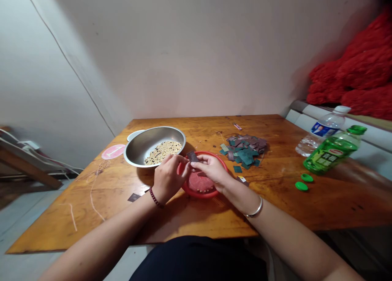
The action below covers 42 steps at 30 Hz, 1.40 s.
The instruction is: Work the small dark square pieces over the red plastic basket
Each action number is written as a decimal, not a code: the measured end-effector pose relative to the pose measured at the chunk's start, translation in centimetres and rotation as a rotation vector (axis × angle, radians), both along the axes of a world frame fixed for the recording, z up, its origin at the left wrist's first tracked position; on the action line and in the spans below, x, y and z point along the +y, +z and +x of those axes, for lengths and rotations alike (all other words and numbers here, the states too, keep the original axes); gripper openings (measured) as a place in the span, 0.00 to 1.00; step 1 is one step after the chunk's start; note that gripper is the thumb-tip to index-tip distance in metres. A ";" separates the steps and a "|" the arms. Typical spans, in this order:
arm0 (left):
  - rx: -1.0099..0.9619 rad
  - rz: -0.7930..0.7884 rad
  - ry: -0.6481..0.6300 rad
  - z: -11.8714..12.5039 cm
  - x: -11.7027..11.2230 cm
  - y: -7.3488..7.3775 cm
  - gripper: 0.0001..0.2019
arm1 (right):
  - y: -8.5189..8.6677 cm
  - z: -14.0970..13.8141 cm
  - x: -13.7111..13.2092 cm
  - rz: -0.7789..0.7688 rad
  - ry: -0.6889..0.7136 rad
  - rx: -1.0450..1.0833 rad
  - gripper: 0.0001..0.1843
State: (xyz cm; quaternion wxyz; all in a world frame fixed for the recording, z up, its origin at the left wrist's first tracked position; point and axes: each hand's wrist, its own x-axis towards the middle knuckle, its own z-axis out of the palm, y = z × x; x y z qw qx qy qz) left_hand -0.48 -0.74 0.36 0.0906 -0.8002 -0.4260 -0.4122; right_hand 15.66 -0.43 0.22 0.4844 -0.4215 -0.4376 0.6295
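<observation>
Head view, looking down at a wooden table:

1. The left hand (168,179), wearing a dark beaded bracelet (155,197), is curled, with its fingertips pressed against a small, dark, flat rectangular piece (192,156).
2. The right hand (212,170), wearing a silver bangle (255,207), is also curled and pinches the same piece from the other side, so both hands are grasping it.
3. That piece sits just above the rim of a round red plastic basket (199,187), which lies under both hands.
4. Left of the basket, a round stainless steel bowl (137,154) holds pale beans mixed with dark ones (162,152).
5. Right of the basket lies a heap of small teal and purplish-brown squares (245,151).
6. The orange-brown wooden table (275,203) also bears a clear plastic water bottle (324,130), a green bottle lying on its side (333,152), two bright green caps (301,186), and loose pale string (92,195).
</observation>
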 end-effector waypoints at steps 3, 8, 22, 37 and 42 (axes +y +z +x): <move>-0.022 0.009 -0.002 0.1 -0.1 0.0 0.06 | -0.1 0.0 0.1 0.000 -0.003 -0.009 0.14; -0.092 0.065 -0.042 0.0 0.0 -0.2 0.06 | -0.4 -0.1 0.3 0.088 -0.009 -0.057 0.14; -0.135 -0.020 0.021 0.4 0.2 -0.6 0.06 | -0.9 -0.4 0.6 0.194 -0.028 -0.143 0.11; -0.115 -0.020 0.016 0.4 0.1 -0.3 0.04 | -1.4 -0.4 0.8 0.187 0.037 -0.142 0.12; -0.119 -0.026 0.017 0.4 0.1 -0.4 0.04 | -1.2 -0.4 0.7 0.201 0.047 -0.130 0.11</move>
